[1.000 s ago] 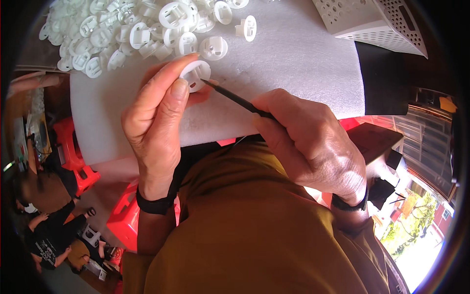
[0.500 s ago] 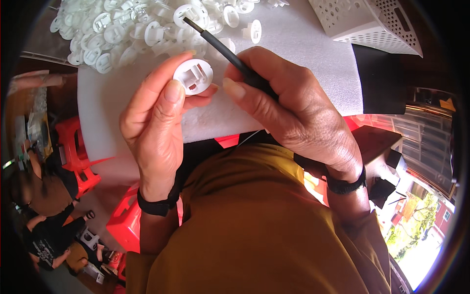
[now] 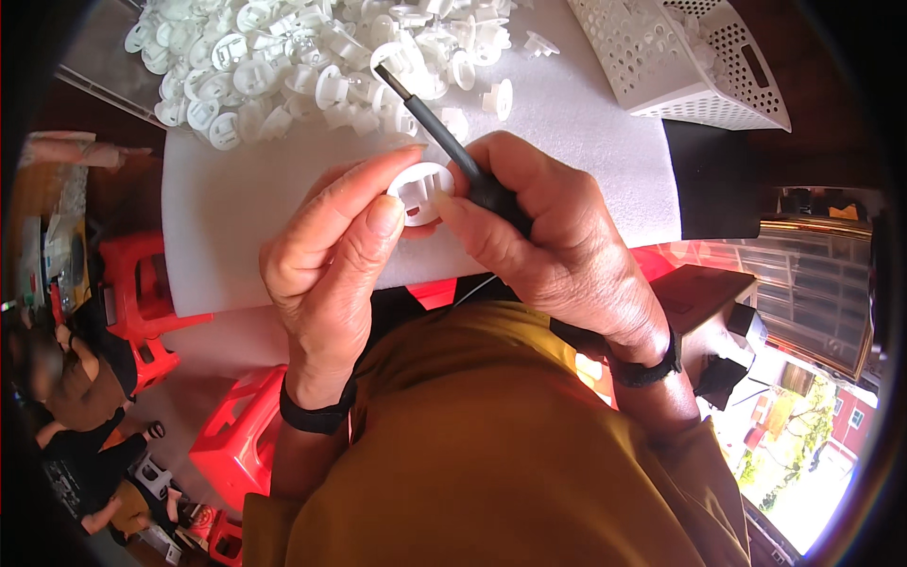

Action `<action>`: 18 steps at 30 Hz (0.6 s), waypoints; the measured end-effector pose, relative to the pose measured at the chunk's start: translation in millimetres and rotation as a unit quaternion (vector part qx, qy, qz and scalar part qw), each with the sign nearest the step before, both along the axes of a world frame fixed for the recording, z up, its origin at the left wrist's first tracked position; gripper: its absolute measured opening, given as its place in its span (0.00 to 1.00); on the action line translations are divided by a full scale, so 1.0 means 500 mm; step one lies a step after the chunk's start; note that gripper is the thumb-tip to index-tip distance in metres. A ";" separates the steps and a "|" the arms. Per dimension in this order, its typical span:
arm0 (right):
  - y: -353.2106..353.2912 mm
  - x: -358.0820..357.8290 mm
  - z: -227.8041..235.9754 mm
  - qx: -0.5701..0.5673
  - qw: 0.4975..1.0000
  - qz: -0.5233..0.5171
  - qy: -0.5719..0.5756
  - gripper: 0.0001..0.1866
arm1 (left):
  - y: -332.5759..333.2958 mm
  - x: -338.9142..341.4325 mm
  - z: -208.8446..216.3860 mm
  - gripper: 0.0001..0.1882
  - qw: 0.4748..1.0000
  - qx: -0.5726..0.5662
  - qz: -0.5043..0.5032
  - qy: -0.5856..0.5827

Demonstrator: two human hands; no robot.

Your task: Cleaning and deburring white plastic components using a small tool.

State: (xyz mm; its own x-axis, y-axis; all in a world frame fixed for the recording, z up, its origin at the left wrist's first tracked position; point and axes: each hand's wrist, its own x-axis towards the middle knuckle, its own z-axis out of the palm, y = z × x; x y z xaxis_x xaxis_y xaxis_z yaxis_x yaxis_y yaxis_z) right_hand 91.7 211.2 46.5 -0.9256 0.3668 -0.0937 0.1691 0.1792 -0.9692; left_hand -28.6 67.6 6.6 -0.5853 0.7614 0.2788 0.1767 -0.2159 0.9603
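Between thumb and fingers, my left hand grips a round white plastic part, its face with rectangular slots turned up. My right hand is wrapped around a black pen-like tool with a narrow metal tip. That tip points away from me, up and left, over the pile. My right thumb reaches onto the right side of the round part and overlaps it. A heap of similar white plastic parts lies at the far side of the table.
White padding covers the table. A perforated white basket stands at the far right, with pale pieces inside. One loose part lies beside the heap. Red stools stand to the left, where other people sit.
My hands have come together: the round part has moved right and slightly toward me, and my right thumb now overlaps it. The tool stays in my right hand.
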 end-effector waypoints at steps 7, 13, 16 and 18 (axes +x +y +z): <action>0.004 0.050 0.054 0.159 0.984 0.049 -0.059 0.08 | 0.006 -0.001 -0.017 0.16 0.994 0.057 0.020 -0.086; -0.011 0.049 0.043 0.358 0.931 0.054 -0.047 0.10 | 0.008 -0.001 -0.015 0.14 0.993 0.037 0.040 -0.107; -0.019 0.040 0.048 0.443 0.882 0.098 -0.127 0.12 | 0.007 -0.005 -0.022 0.12 0.995 0.026 0.046 -0.081; -0.022 0.031 0.056 0.456 0.873 0.103 -0.137 0.12 | 0.004 -0.008 -0.025 0.12 0.997 0.015 0.045 -0.054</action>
